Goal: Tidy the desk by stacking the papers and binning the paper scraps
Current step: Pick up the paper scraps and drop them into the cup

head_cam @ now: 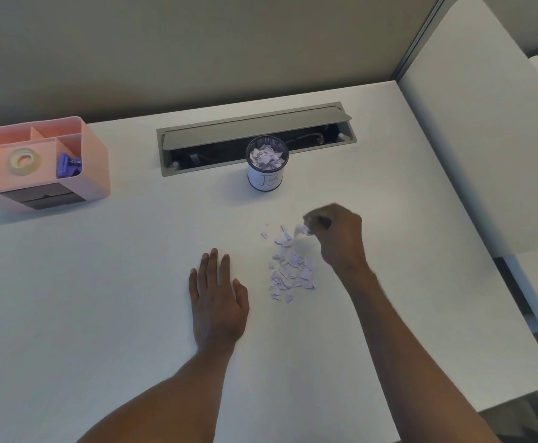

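The desk (pixel 101 298) is smooth and matt. The scraps (pixel 290 270) are thin torn paper, the bin (pixel 265 178) fine metal mesh. The organiser (pixel 96 174) is smooth plastic.

Right hand (pixel 338 231) pinches a few paper scraps (pixel 302 231) above the loose scrap pile (pixel 290 270) on the desk (pixel 101 298). Left hand (pixel 218 302) lies flat, fingers straight, left of the pile. Mesh bin (pixel 267 163) behind holds scraps. Pink organizer (pixel 95 174) far left.
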{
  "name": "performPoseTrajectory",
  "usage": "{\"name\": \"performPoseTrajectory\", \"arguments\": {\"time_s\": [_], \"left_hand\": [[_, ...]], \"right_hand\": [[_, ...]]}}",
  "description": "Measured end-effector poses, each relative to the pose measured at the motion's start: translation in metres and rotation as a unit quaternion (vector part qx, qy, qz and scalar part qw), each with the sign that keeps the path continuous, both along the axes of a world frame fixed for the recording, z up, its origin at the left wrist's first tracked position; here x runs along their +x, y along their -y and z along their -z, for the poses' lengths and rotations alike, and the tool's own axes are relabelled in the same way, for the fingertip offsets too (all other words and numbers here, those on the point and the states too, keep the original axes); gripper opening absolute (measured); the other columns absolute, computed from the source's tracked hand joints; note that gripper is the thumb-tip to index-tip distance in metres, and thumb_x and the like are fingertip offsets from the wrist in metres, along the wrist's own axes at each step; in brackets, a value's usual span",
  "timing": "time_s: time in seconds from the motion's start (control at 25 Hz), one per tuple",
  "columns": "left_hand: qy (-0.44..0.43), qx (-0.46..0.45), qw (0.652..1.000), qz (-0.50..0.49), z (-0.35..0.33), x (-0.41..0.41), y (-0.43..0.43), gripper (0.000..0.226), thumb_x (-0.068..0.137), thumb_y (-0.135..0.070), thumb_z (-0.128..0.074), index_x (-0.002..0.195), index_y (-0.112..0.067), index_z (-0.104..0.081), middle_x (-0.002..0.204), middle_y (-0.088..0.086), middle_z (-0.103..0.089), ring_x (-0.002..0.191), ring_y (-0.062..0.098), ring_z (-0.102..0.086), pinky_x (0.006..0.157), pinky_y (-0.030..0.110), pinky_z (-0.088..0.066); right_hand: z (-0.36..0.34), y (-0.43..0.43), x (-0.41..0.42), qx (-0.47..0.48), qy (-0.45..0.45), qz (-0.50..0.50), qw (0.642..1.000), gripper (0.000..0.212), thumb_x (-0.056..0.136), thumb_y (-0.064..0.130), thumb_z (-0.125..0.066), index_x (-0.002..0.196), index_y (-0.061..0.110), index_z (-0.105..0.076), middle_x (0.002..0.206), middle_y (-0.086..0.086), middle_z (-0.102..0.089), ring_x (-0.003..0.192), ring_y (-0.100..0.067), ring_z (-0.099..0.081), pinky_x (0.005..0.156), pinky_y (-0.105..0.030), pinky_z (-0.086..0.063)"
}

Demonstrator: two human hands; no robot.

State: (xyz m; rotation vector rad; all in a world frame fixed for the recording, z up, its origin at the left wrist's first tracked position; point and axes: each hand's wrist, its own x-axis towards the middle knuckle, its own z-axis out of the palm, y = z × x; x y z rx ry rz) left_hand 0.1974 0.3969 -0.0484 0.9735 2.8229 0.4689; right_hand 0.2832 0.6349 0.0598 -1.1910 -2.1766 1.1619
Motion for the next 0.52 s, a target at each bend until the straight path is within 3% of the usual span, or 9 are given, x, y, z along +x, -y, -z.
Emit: {"name": "performPoseTrajectory", "arguments": {"time_s": [0.2,0.32,0.4,0.48,0.52], "left_hand": [[0.004,-0.001,1.000,-0.003,-0.002,0.000,0.000,0.056,0.106,-0.030,-0.037,0.158,-0.011,-0.040,0.173,0.009,-0.029,0.163,0.027,-0.020,0.133,0.050,-0.017],[0.008,-0.005,1.000,-0.004,-0.002,0.000,-0.002,0.056,0.106,-0.030,-0.036,0.159,-0.012,-0.040,0.174,0.008,-0.028,0.163,0.026,-0.020,0.133,0.050,-0.017],[0.010,-0.010,1.000,-0.004,-0.002,-0.001,-0.001,0.056,0.106,-0.030,-0.036,0.159,-0.013,-0.039,0.174,0.007,-0.027,0.164,0.025,-0.019,0.133,0.050,-0.016],[0.012,-0.013,1.000,-0.005,-0.002,-0.001,-0.001,0.056,0.106,-0.030,-0.037,0.159,-0.014,-0.039,0.174,0.007,-0.026,0.164,0.025,-0.019,0.133,0.050,-0.017],[0.013,-0.013,1.000,-0.006,-0.002,-0.001,-0.001,0.056,0.106,-0.030,-0.037,0.159,-0.014,-0.040,0.174,0.007,-0.027,0.164,0.025,-0.019,0.133,0.050,-0.017]], "right_hand": [[-0.035,-0.035,-0.082,0.080,-0.057,-0.032,0.995,0.008,0.087,0.003,-0.071,0.088,0.006,-0.078,0.082,-0.005,-0.074,0.072,-0.015,-0.072,0.067,-0.020,-0.056],[-0.038,-0.046,-0.122,0.130,-0.043,-0.044,0.990,0.011,0.087,0.002,-0.071,0.094,0.006,-0.079,0.095,-0.010,-0.072,0.085,-0.020,-0.069,0.070,-0.009,-0.046],[-0.038,-0.052,-0.141,0.144,0.039,-0.076,0.986,0.017,0.091,0.004,-0.070,0.106,0.005,-0.077,0.109,-0.014,-0.070,0.097,-0.025,-0.067,0.075,-0.013,-0.045],[-0.040,-0.053,-0.148,0.144,0.149,-0.118,0.971,0.028,0.094,0.008,-0.069,0.121,0.006,-0.072,0.123,-0.016,-0.068,0.109,-0.030,-0.066,0.089,-0.027,-0.053],[-0.041,-0.052,-0.148,0.139,0.161,-0.115,0.970,0.031,0.095,0.010,-0.068,0.126,0.008,-0.070,0.127,-0.015,-0.068,0.112,-0.031,-0.066,0.094,-0.031,-0.054]]}}
